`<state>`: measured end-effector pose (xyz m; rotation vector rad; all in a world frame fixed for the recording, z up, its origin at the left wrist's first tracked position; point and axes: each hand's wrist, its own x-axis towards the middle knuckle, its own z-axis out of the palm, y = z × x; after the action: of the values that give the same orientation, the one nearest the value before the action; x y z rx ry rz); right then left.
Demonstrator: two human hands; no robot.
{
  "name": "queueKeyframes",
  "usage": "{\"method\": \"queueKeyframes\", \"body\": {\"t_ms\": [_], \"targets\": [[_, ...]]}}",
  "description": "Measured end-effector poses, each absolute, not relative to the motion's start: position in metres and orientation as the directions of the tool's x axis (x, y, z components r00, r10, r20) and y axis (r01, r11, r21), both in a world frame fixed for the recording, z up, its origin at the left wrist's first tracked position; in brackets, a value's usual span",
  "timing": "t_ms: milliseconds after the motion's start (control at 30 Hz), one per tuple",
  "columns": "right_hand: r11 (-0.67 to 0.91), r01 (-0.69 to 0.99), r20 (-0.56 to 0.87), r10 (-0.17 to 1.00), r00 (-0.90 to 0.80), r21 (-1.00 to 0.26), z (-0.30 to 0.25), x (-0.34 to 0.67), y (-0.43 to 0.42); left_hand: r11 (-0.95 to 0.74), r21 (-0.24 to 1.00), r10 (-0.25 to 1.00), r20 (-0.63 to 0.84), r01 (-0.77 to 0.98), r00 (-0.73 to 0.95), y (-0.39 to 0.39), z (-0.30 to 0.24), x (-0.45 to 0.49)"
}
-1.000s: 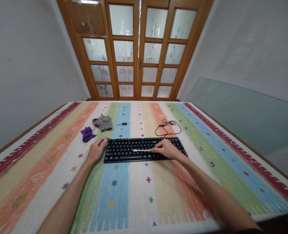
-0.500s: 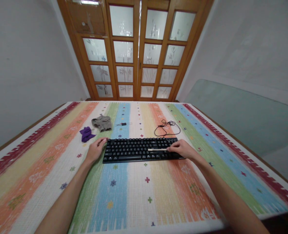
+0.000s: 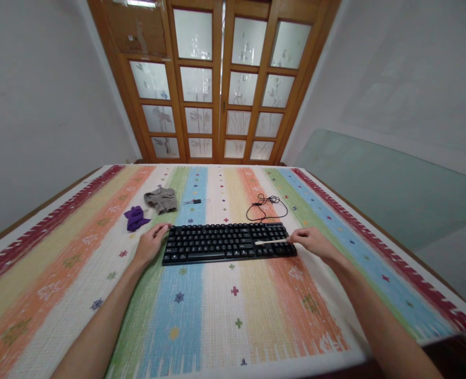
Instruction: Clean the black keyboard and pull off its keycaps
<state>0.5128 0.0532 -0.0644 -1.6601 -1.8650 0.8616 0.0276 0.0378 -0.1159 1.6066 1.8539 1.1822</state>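
Observation:
A black keyboard (image 3: 209,243) lies flat on the striped cloth in front of me. At its upper left corner, my left hand (image 3: 152,243) has its fingers closed, thumb and forefinger pinching the edge. Over the number pad end, my right hand (image 3: 307,241) grips a thin white stick (image 3: 270,242) between thumb and fingers. The stick points left, and its slightly thicker tip lies over the keys near the number pad. Whether the tip touches the keys I cannot tell.
Behind the keyboard lies its coiled black cable (image 3: 266,208). A purple cloth (image 3: 135,218) and a grey cloth (image 3: 161,200) are at the back left, beside a small black-and-silver item (image 3: 196,201). The striped tablecloth (image 3: 217,326) covers the table.
The right hand has moved the white stick rightward along the keyboard, from near the main keys to the number pad. My left hand stays at the keyboard's corner. The view has shifted slightly.

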Motion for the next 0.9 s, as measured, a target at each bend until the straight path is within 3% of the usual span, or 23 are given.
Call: {"method": "queueKeyframes", "body": {"t_ms": [900], "targets": [[-0.136, 0.665, -0.057, 0.989, 0.138, -0.735, -0.064, 0.567, 0.046, -0.028, 0.794, 0.944, 0.221, 0.608, -0.245, 0.036, -0.111, 0.029]]}}
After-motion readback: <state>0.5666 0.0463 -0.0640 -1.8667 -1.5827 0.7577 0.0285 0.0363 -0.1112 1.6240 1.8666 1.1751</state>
